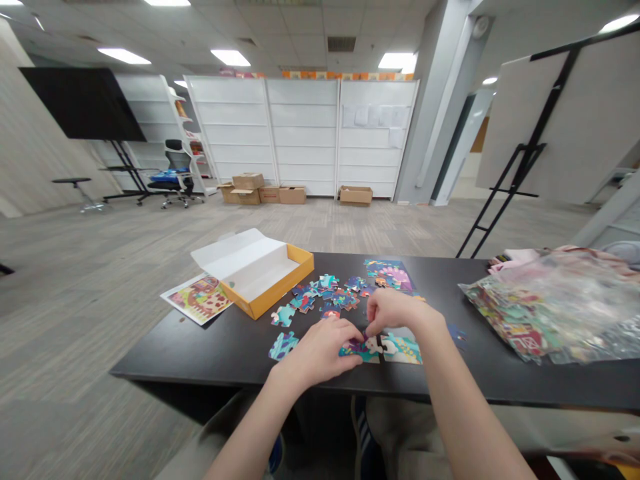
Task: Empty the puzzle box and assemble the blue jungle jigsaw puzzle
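Note:
My left hand (323,350) lies palm down over joined jigsaw puzzle pieces (369,357), thumb apart from the fingers. Just right of it, my right hand (397,311) points down with thumb and forefinger pinched on a small purple puzzle piece (365,335), mostly hidden by the fingertips. Beside them is a teal and yellow section (404,349), with a dark gap between it and the part near my left hand. Loose puzzle pieces (345,299) are heaped beyond my hands. Another teal piece (283,347) rests left of my left hand.
An open yellow box (273,299) with a white inside stands at the back left, beside a picture sheet (200,298). A blue and purple picture card (393,273) lies at the back. Plastic bags of pieces (555,307) cover the right of the black table (210,353).

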Demonstrator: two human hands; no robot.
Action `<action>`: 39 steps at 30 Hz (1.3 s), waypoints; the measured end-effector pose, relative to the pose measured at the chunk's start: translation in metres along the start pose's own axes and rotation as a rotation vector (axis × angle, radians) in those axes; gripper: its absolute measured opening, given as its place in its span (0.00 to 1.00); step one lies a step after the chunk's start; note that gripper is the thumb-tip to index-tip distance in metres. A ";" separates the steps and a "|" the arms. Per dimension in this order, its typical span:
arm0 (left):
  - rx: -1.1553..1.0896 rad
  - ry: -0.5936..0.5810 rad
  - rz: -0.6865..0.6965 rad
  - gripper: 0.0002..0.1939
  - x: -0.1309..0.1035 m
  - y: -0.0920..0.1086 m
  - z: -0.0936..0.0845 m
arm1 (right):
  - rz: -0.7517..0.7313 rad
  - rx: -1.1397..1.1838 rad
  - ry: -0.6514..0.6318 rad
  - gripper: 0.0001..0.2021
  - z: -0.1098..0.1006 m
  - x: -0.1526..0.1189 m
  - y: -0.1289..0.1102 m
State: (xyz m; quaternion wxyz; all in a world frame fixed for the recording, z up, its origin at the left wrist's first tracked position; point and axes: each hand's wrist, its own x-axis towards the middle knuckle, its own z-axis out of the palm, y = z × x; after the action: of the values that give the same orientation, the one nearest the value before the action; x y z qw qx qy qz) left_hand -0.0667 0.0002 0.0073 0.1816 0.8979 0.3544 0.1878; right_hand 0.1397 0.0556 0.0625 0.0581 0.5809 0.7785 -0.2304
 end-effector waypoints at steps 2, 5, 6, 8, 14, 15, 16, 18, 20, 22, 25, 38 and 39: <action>-0.012 0.004 0.008 0.14 0.000 -0.002 0.002 | 0.011 0.034 0.012 0.13 -0.002 -0.001 0.008; -0.019 0.022 0.020 0.13 0.002 -0.002 0.004 | 0.041 0.084 0.042 0.12 -0.006 -0.004 0.015; -0.017 0.029 0.024 0.13 0.003 -0.001 0.005 | 0.045 0.098 0.051 0.11 -0.007 -0.006 0.016; -0.012 0.034 0.035 0.11 0.004 0.001 0.006 | 0.038 0.126 0.057 0.11 -0.008 -0.008 0.017; 0.040 0.017 0.062 0.08 0.006 0.007 0.005 | 0.011 0.154 0.055 0.11 -0.007 -0.008 0.020; 0.056 0.018 0.068 0.08 0.006 0.007 0.004 | 0.004 0.152 0.059 0.11 -0.007 -0.008 0.021; 0.072 0.018 0.074 0.08 0.006 0.009 0.004 | -0.003 0.153 0.063 0.11 -0.007 -0.008 0.021; 0.098 0.013 0.090 0.08 0.006 0.011 0.003 | -0.019 0.166 0.067 0.11 -0.008 -0.009 0.022; 0.117 0.005 0.100 0.08 0.007 0.014 0.001 | -0.039 0.191 0.059 0.11 -0.011 -0.012 0.022; 0.131 0.001 0.100 0.08 0.008 0.017 0.001 | -0.046 0.214 0.051 0.11 -0.014 -0.015 0.021; 0.139 0.003 0.087 0.08 0.009 0.018 0.002 | -0.032 0.219 0.063 0.10 -0.017 -0.020 0.020; 0.156 -0.037 0.030 0.10 0.011 0.023 0.003 | 0.144 0.036 0.340 0.07 -0.025 -0.033 0.082; 0.168 -0.047 0.026 0.10 0.013 0.023 0.002 | 0.152 0.020 0.374 0.07 -0.020 -0.036 0.088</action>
State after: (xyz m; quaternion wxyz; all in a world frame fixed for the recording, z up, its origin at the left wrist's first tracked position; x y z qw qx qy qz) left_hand -0.0440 -0.0072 0.0189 0.1116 0.9187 0.3526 0.1388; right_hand 0.2364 0.0520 0.0673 -0.0760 0.6712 0.7273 -0.1212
